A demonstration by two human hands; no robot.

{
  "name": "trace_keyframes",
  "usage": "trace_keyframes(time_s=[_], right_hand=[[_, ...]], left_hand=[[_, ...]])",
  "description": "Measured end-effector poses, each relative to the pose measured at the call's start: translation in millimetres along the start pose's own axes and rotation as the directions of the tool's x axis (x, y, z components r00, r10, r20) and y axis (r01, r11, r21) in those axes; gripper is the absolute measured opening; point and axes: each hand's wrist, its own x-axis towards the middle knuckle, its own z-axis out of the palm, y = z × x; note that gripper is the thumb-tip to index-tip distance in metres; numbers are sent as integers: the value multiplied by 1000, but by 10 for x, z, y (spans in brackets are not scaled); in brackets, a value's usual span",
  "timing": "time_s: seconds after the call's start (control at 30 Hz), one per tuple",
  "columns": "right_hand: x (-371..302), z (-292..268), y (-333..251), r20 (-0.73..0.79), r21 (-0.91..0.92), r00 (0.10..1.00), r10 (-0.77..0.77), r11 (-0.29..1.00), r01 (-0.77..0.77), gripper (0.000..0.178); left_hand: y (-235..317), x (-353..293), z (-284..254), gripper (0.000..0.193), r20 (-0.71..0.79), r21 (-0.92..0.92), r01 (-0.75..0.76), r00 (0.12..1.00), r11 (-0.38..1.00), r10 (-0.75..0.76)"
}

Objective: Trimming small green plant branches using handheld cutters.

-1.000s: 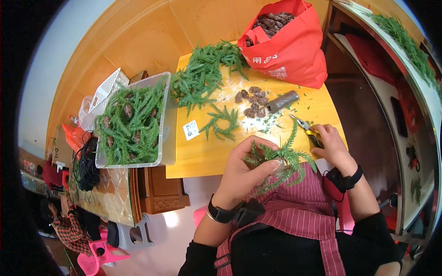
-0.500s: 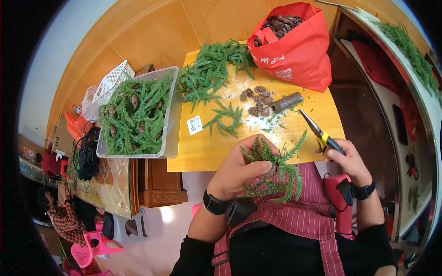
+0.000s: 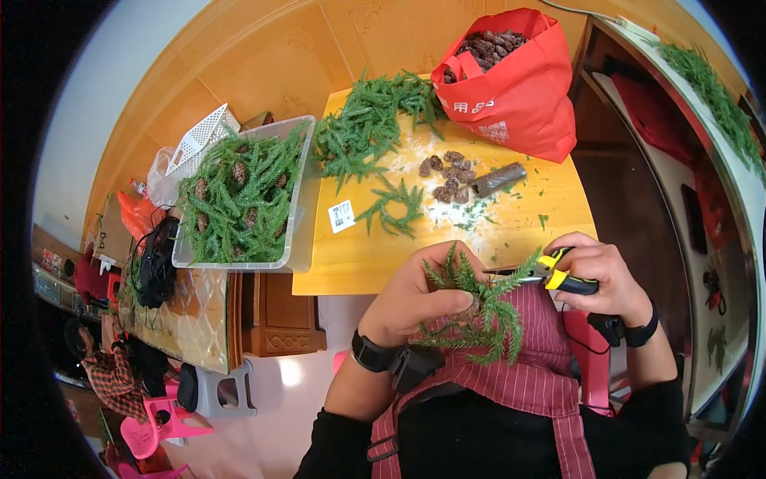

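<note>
Near the table's front edge, my left hand (image 3: 427,294) pinches an artificial green pine sprig ring (image 3: 501,323) between thumb and fingers. A brown pine cone at its middle is mostly hidden under my thumb. My right hand (image 3: 610,278) grips long-nose pliers (image 3: 568,282) with yellow and black handles. The handles are spread, and the narrow jaws point left among the upper needles, close to my left fingers. Whether the jaws touch a stem I cannot make out. Beyond my hands on the table (image 3: 359,267) lie another sprig ring (image 3: 392,207) and loose pine cones (image 3: 456,169).
A clear plastic bin (image 3: 299,191) of sprigs with cones stands left. Behind are a sprig pile (image 3: 375,120) and a red bag (image 3: 511,112) of pine cones. A dark tube (image 3: 499,180) and white label (image 3: 341,216) lie on the table. Another person (image 3: 112,375) sits far left.
My right hand has brought the pliers left and turned them, from pointing up and away to lying across the sprig ring's top. The handles now show spread. My left hand keeps its hold.
</note>
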Motion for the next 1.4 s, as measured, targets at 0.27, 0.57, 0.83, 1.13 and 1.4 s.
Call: trace_keyframes(time_s=[0.27, 0.57, 0.83, 1.13, 1.4], right_hand=[[-24, -42, 48, -19, -37, 998, -68, 997, 67, 14], [14, -62, -13, -37, -87, 994, -101, 991, 98, 12], [-28, -85, -57, -57, -182, 996, -71, 982, 60, 22], [-70, -51, -182, -141, -202, 987, 71, 974, -99, 21], [-63, -62, -304, -93, -83, 961, 260, 960, -267, 20]], left_hand=[[31, -3, 37, 32, 17, 34, 46, 999, 998, -46], [3, -6, -6, 32, 41, 30, 70, 997, 997, -72], [53, 11, 29, 28, -7, 42, 54, 999, 998, -53], [-55, 106, 173, 27, 98, 817, -443, 739, 369, 667], [-75, 80, 166, 26, -4, 713, -431, 787, 553, 617]])
